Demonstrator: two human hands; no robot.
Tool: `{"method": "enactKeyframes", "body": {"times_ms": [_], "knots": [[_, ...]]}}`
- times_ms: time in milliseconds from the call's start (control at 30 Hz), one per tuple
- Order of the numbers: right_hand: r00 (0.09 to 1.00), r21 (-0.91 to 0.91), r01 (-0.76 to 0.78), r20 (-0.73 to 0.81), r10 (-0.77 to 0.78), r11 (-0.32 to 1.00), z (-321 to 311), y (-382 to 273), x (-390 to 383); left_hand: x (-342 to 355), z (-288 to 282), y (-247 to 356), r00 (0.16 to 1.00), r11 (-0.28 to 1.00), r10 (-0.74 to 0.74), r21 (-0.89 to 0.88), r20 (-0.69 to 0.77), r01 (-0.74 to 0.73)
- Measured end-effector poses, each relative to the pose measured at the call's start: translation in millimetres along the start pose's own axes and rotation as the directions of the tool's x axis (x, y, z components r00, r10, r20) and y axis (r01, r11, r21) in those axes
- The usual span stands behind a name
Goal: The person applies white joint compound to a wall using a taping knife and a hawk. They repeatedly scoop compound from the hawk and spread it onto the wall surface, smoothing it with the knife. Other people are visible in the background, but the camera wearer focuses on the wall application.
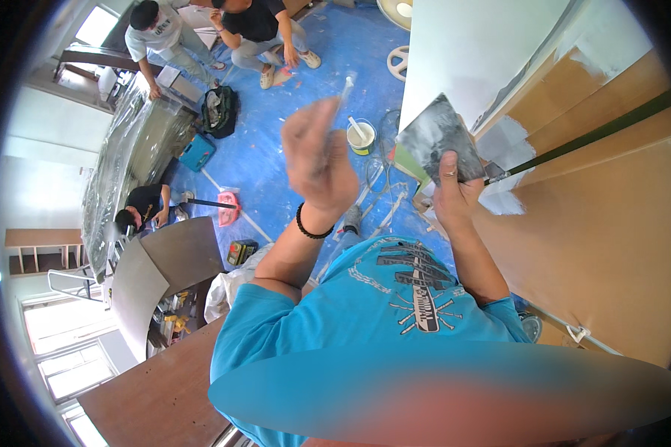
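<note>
My left hand (317, 160), with a dark beaded bracelet on its wrist, is raised in front of me and smeared by motion. Its fingers are curled round a thin scraper-like tool (345, 97), too blurred to name surely. My right hand (457, 197) grips a dark grey rectangular putty board (441, 134) streaked with whitish paste, thumb over its face. The board is close to the brown panelled wall (574, 261), which has grey-white paste patches (508, 141). Below the hands, a tub of white paste (361, 138) with a pale stick in it stands on the floor.
Blue sheeting (276, 141) covers the floor, with a cable loop beside the tub. Two people are at the far left; another crouches (145, 208) by a pink dustpan (229, 209). Plastic-wrapped furniture (130, 141), a black bag (220, 112) and bent boards (171, 261) stand left.
</note>
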State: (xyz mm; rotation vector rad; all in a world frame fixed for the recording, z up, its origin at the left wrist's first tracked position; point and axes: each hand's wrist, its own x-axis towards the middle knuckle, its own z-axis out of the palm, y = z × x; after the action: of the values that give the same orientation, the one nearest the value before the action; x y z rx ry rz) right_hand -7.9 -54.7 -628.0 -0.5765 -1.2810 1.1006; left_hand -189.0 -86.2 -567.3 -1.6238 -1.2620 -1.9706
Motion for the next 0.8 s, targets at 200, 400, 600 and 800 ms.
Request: {"method": "enactKeyframes", "body": {"times_ms": [200, 400, 600, 800], "knots": [[0.734, -0.238, 0.673, 0.328, -0.595, 0.7, 5.9, -2.4, 26.6, -9.5, 4.3, -41.5, 0.632, -0.109, -0.677, -0.901, 0.376, 0.42], [0.529, -0.267, 0.833, 0.642, -0.555, 0.484, 33.9, 2.1, 11.0, -48.6, 31.0, -65.8, 0.338, -0.58, -0.512, -0.609, 0.789, 0.541], [0.603, -0.353, 0.786, 0.616, -0.506, 0.508, 46.0, 11.4, 9.2, -58.8, 30.6, -57.0, 0.031, -0.7, -0.528, -0.456, 0.849, 0.549], [0.672, -0.384, 0.735, 0.518, -0.529, 0.558, 49.5, 22.5, 12.7, -63.2, 23.6, -64.3, 0.032, -0.815, -0.406, -0.378, 0.913, 0.44]]}}
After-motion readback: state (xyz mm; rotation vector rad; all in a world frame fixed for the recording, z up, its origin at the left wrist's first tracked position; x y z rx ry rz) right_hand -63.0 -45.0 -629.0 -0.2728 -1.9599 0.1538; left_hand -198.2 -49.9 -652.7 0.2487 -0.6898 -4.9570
